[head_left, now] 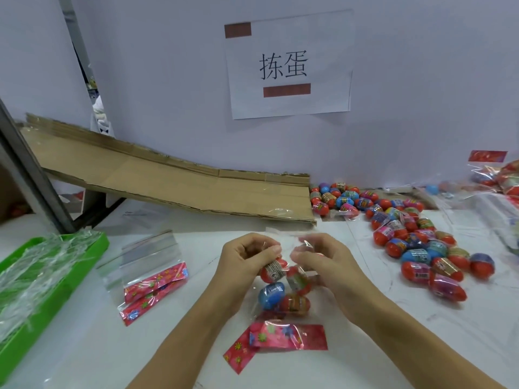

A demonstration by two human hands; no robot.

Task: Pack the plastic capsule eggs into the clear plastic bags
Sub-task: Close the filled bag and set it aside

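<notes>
At the table's centre I hold a clear plastic bag with a red flowered header strip at its near end. My left hand and my right hand both pinch the bag's open far edge. Inside the bag lie several capsule eggs, among them a blue egg and a red egg. A large pile of loose capsule eggs, mostly red and blue, spreads over the table to the right.
A stack of empty clear bags with red flowered strips lies to the left. Further left stands a green tray holding crumpled plastic. A cardboard ramp slopes down along the wall. Filled bags sit at the far right.
</notes>
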